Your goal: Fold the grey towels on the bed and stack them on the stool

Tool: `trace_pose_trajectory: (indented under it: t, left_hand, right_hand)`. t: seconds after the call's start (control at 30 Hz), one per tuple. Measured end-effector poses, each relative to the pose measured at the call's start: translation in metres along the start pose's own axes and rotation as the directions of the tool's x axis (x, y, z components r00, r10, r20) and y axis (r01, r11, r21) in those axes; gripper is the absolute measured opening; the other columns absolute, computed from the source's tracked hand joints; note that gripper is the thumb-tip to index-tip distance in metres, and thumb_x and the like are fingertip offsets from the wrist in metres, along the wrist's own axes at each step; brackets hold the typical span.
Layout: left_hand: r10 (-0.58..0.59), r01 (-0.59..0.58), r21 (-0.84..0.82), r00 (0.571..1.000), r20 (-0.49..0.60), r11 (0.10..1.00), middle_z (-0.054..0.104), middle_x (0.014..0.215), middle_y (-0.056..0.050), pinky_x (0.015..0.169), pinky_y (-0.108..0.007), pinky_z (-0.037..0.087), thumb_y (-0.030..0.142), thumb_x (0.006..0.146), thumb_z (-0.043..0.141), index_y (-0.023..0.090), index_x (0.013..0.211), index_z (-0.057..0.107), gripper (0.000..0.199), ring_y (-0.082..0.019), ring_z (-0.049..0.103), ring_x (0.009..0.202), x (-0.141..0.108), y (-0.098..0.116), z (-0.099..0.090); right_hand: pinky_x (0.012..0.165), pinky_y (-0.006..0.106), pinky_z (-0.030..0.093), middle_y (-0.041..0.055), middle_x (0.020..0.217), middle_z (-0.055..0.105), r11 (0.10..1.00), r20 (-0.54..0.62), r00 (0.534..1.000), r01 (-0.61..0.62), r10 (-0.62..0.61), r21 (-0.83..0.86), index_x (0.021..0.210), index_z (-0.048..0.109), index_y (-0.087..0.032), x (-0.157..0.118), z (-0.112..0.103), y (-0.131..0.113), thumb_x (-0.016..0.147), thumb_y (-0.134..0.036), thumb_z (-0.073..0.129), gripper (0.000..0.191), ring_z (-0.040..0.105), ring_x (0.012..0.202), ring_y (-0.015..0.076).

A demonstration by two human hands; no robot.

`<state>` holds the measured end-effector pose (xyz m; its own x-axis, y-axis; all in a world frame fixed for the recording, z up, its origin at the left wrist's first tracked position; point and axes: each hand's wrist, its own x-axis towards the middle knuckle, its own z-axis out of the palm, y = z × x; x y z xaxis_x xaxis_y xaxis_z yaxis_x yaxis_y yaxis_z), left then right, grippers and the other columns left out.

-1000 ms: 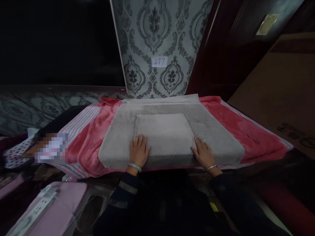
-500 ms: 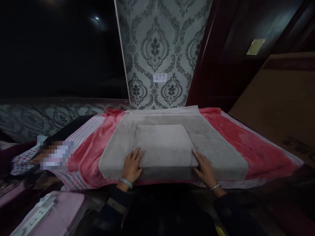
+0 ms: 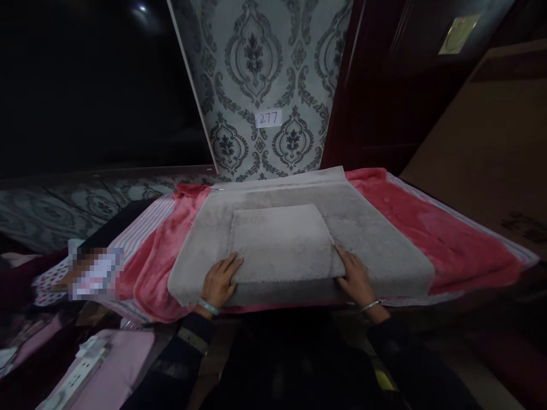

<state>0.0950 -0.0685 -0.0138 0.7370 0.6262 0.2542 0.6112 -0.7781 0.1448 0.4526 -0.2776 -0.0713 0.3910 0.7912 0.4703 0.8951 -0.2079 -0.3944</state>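
Cloth (image 3: 277,242) is now being framed near both front corners: left hand (image 3: 219,283) is spreading its fingers, right hand (image 3: 356,280) is curling; whether it is pinching cloth, one cannot tell.

A label (image 3: 268,118) reading 277 is on the patterned wallpaper (image 3: 255,60).

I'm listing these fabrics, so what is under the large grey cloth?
Red plush fabric emerges from both sides of the large grey cloth, with striped fabric beyond. What lies beneath the middle is covered, so I can't tell.
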Motion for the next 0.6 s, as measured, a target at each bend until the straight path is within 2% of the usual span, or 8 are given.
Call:
trace_pose_trajectory:
  t: [0.07,0.17,0.23,0.3,0.37,0.43,0.5,0.6]
  left_hand:
    - [0.051,-0.050,-0.064,0.999,0.004,0.997,0.044,0.156,-0.004,0.113,-0.045,0.041,0.017,0.072,0.060,0.027,0.142,0.055,0.071,-0.029,0.051,0.133,-0.003,-0.006,-0.003]
    - [0.123,-0.109,-0.237,0.991,0.044,0.965,0.034,0.161,-0.007,0.117,-0.047,0.036,0.033,0.081,0.059,0.024,0.148,0.048,0.068,-0.029,0.038,0.144,-0.008,-0.019,-0.009]
    - [0.106,-0.078,-0.348,0.993,0.061,0.934,0.029,0.163,-0.008,0.119,-0.046,0.033,0.039,0.087,0.054,0.023,0.151,0.042,0.067,-0.027,0.032,0.148,-0.009,-0.026,-0.012]
    - [0.027,-0.003,-0.406,0.998,0.053,0.914,0.033,0.162,-0.009,0.120,-0.044,0.031,0.040,0.092,0.047,0.021,0.151,0.042,0.062,-0.025,0.032,0.148,-0.006,-0.031,-0.011]
    - [-0.053,0.062,-0.422,0.998,0.033,0.904,0.044,0.156,-0.011,0.120,-0.045,0.031,0.038,0.095,0.042,0.019,0.145,0.050,0.054,-0.024,0.039,0.144,-0.001,-0.032,-0.006]
    - [-0.105,0.096,-0.423,0.994,0.001,0.901,0.053,0.148,-0.011,0.118,-0.047,0.034,0.036,0.095,0.040,0.020,0.139,0.057,0.049,-0.023,0.046,0.139,0.004,-0.031,0.001]
    - [-0.137,0.106,-0.412,0.989,-0.047,0.905,0.059,0.142,-0.010,0.116,-0.048,0.037,0.033,0.095,0.042,0.021,0.135,0.060,0.046,-0.023,0.051,0.134,0.006,-0.029,0.008]
    - [-0.161,0.115,-0.368,0.982,-0.097,0.923,0.062,0.137,-0.011,0.112,-0.048,0.042,0.030,0.092,0.046,0.020,0.131,0.062,0.044,-0.024,0.055,0.130,0.007,-0.026,0.012]
  right_hand:
    - [0.109,0.052,0.040,0.0146,0.140,0.054,0.998,0.046,0.998,0.030,-0.032,0.052,0.158,0.026,-0.017,-0.001,-0.005,0.007,0.070,-0.019,0.051,0.092,0.050,0.129,0.0321]
    - [0.114,0.052,0.036,0.0134,0.151,0.047,0.978,0.185,0.980,0.038,-0.076,0.205,0.158,0.028,-0.018,0.001,-0.016,0.019,0.074,-0.030,0.054,0.088,0.044,0.137,0.0312]
    - [0.115,0.051,0.036,0.0115,0.156,0.042,0.949,0.275,0.959,-0.026,-0.065,0.315,0.156,0.032,-0.020,0.007,-0.024,0.024,0.078,-0.039,0.057,0.084,0.041,0.141,0.0306]
    - [0.114,0.050,0.038,0.0098,0.156,0.042,0.906,0.308,0.951,-0.132,0.001,0.403,0.154,0.038,-0.021,0.013,-0.026,0.025,0.083,-0.047,0.055,0.077,0.043,0.140,0.0297]
    - [0.113,0.049,0.041,0.0091,0.151,0.049,0.861,0.279,0.956,-0.220,0.097,0.458,0.149,0.045,-0.023,0.017,-0.021,0.022,0.087,-0.052,0.051,0.069,0.049,0.136,0.0289]
    - [0.111,0.050,0.042,0.0103,0.144,0.056,0.844,0.209,0.963,-0.251,0.168,0.474,0.144,0.052,-0.022,0.017,-0.012,0.021,0.087,-0.055,0.051,0.065,0.053,0.132,0.0291]
    - [0.110,0.050,0.043,0.0120,0.139,0.060,0.863,0.133,0.972,-0.235,0.196,0.447,0.139,0.056,-0.020,0.014,-0.001,0.023,0.085,-0.056,0.052,0.064,0.055,0.129,0.0297]
    - [0.106,0.052,0.047,0.0138,0.131,0.065,0.924,0.030,0.985,-0.172,0.172,0.341,0.136,0.058,-0.019,0.012,0.010,0.027,0.086,-0.054,0.050,0.062,0.060,0.121,0.0305]
